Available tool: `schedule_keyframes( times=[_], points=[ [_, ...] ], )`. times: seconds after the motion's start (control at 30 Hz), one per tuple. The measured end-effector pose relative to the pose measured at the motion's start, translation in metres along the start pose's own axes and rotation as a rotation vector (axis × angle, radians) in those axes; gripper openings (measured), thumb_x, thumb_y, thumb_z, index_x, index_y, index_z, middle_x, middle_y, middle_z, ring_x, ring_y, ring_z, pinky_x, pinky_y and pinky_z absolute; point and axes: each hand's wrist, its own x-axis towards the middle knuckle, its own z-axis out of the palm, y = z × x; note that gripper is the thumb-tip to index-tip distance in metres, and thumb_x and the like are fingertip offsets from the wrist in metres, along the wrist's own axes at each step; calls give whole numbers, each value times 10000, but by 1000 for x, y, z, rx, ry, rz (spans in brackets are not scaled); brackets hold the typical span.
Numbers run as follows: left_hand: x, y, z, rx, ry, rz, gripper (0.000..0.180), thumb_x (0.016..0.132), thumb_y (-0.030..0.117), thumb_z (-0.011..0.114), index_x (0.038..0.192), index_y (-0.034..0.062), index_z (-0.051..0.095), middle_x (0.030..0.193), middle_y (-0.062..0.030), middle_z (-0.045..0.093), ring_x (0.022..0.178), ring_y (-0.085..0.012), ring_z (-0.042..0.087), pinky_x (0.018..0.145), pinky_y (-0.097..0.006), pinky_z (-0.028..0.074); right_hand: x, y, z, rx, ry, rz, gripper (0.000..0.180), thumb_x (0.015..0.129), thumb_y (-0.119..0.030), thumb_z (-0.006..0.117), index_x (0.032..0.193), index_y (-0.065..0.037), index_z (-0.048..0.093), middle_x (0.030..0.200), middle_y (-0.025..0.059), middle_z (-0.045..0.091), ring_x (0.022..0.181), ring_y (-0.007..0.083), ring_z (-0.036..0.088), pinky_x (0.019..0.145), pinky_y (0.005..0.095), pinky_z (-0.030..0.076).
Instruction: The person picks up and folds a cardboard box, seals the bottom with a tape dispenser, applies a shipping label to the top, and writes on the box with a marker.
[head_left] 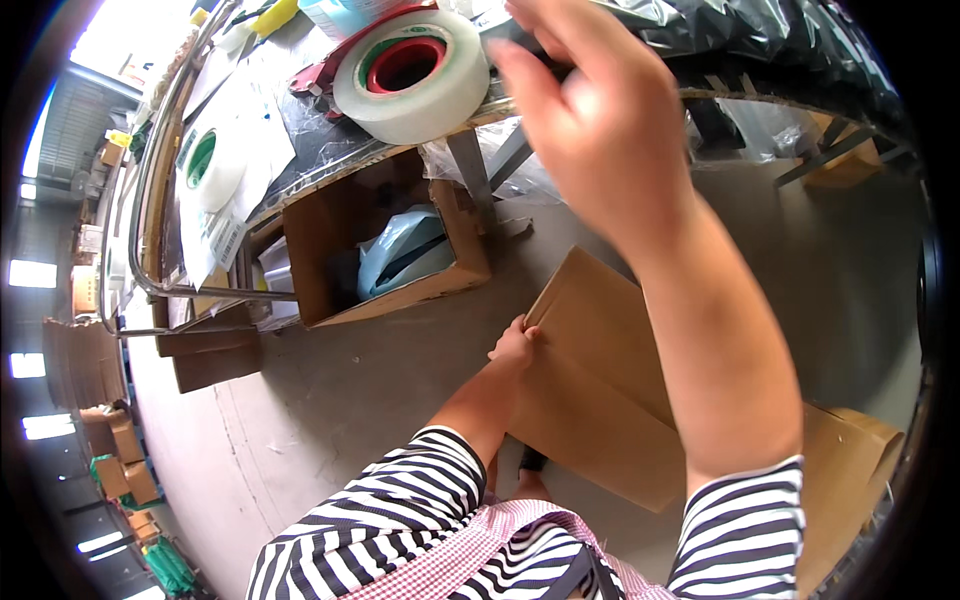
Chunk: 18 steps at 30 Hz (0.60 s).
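A folded sheet of brown cardboard (610, 400), a flattened carton by its look, stands tilted in front of my body. On its upper left edge my left hand (515, 343) is closed, thumb and fingers around the border. My right hand (600, 110) is raised over the table's front edge, slightly blurred, with thumb and fingers apart and nothing seen between them. Just left of its fingertips is a large roll of clear packing tape (455, 85) with a red hub, on a red tape dispenser (318, 75). The fingertips look near the roll; whether they touch it I cannot tell.
The table (310, 165) carries papers and a second tape roll (215, 170). Black plastic sheeting (750, 40) covers its right part. Beneath stands an open carton (380, 300) holding a light-blue plastic bag (405, 255). More cardboard (835, 470) lies at the lower right.
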Motion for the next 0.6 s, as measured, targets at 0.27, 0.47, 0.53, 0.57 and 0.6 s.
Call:
schedule_keyframes(
  times=[0.27,0.47,0.53,0.57,0.6],
  points=[
    [-18,21,-15,-13,-71,-55,569,975,481,546,1482,254,420,1393,-66,582,1314,-306,513,1030,-586,369,72,-4,66,-576,-792,325,476,791,-234,709,1129,80,593,1117,293,592,1103,363,580,963,401,438],
    [-1,11,-1,-91,-55,-41,520,920,509,601,1395,314,517,1349,-52,596,1256,-281,559,1031,-583,353,12,-38,14,-440,-727,197,271,648,-108,667,843,7,517,793,177,583,722,331,581,687,381,482],
    [0,6,-10,-56,-28,-106,550,912,514,611,1411,306,506,1364,-71,584,1269,-289,548,1028,-572,367,-38,-48,-22,-109,-729,579,387,596,28,618,955,-47,491,856,87,614,819,145,592,741,294,487],
    [7,2,-6,-66,-43,-89,578,905,531,618,1422,304,496,1375,-74,576,1277,-295,540,1028,-570,373,-75,-50,-41,32,-655,724,446,619,35,669,992,-36,436,834,107,618,781,215,645,721,325,520],
    [33,-24,9,-201,-67,-21,590,899,540,624,1422,301,494,1371,-76,578,1277,-299,540,1023,-574,380,-90,-68,-53,82,-736,967,472,647,45,652,1067,-40,457,931,79,627,900,166,624,804,315,515]
  ],
)
